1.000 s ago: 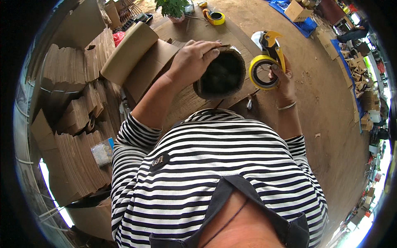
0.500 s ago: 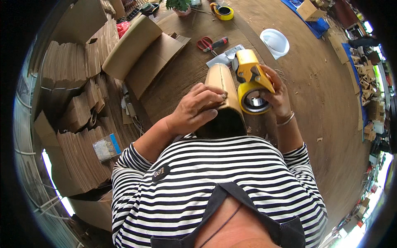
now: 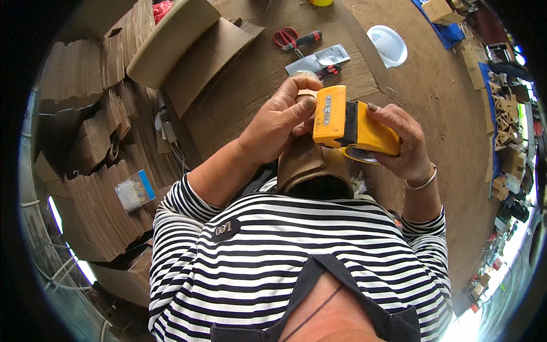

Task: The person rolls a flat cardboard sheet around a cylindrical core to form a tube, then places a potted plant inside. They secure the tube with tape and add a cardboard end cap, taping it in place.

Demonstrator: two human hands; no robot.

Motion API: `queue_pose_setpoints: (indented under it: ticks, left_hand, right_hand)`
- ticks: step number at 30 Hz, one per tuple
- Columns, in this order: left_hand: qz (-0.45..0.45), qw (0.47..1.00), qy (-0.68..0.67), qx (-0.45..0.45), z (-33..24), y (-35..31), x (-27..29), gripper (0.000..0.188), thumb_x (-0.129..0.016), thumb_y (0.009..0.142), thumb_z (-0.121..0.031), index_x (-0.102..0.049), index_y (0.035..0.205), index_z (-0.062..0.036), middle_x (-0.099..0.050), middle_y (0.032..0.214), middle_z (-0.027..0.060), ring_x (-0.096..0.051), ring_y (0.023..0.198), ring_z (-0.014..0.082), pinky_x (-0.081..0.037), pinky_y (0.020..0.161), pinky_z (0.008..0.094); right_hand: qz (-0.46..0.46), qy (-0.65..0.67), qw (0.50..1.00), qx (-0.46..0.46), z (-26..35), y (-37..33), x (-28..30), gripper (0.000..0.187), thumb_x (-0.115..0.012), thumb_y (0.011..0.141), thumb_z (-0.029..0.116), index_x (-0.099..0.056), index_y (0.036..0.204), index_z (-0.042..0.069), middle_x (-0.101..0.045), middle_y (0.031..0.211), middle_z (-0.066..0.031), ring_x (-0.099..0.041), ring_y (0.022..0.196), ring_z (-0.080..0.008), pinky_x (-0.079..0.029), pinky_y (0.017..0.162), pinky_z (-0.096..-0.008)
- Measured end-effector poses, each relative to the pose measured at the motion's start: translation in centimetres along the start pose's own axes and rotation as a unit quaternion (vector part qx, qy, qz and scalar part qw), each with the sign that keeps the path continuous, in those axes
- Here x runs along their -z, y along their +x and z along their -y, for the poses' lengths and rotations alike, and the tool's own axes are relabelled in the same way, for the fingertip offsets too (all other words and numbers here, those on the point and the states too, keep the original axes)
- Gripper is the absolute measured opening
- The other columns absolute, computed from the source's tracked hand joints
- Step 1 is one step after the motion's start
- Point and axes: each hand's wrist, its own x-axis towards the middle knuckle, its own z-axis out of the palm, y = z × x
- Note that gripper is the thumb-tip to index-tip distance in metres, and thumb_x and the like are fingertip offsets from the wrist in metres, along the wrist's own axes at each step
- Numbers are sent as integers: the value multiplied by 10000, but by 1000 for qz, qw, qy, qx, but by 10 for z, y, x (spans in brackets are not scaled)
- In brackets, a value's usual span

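My right hand (image 3: 404, 139) grips a yellow-and-black tape dispenser (image 3: 379, 130) by its handle side. The dispenser is held over a rolled piece of brown cardboard (image 3: 305, 161), which forms a tube with its dark open end facing me. Part of a tape roll's rim (image 3: 360, 154) shows beneath the dispenser. Close to the dispenser's front end, my left hand (image 3: 279, 117) is closed above the tube, thumb and forefinger bent toward each other. Whatever lies between those fingers is too small or hidden to make out.
Beyond my hands lie red-handled scissors (image 3: 286, 39), a grey packet (image 3: 319, 58) and a red-and-black cutter (image 3: 329, 72). A curved cardboard sheet (image 3: 171, 43) stands at the left, beside stacked flat cardboard (image 3: 97, 211). A white tub (image 3: 388, 45) sits farther right.
The dispenser has turned and come left over the tube. My left hand has left the tube's near seam and moved up to the dispenser's front. The view has shifted slightly.
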Motion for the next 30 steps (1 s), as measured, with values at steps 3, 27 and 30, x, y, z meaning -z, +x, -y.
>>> queue_pose_setpoints:
  ticks: [3,27,30]
  left_hand:
    - [9,999,-46,8,7,0,12,369,-667,975,-217,-480,1270,-97,-533,911,-25,-478,698,22,-450,637,142]
    - [-100,916,388,33,111,-109,109,191,-529,872,-19,-509,1053,-78,-525,759,57,-510,668,111,-470,646,277]
    - [-76,818,567,58,73,-92,62,236,-559,925,-104,-430,1121,-84,-653,916,277,-637,903,493,-507,729,519]
  right_hand:
    - [31,30,999,-19,-10,-3,2,787,-842,602,-39,-604,1350,25,-655,1083,-103,-645,924,-196,-550,841,-303]
    - [134,251,917,-279,-23,-13,10,696,-793,748,17,-563,1404,56,-579,1421,-88,-540,1248,-157,-396,1093,-297]
    - [114,302,902,-286,-29,-20,9,667,-753,789,7,-549,1422,63,-574,1415,-77,-525,1260,-154,-389,1097,-295]
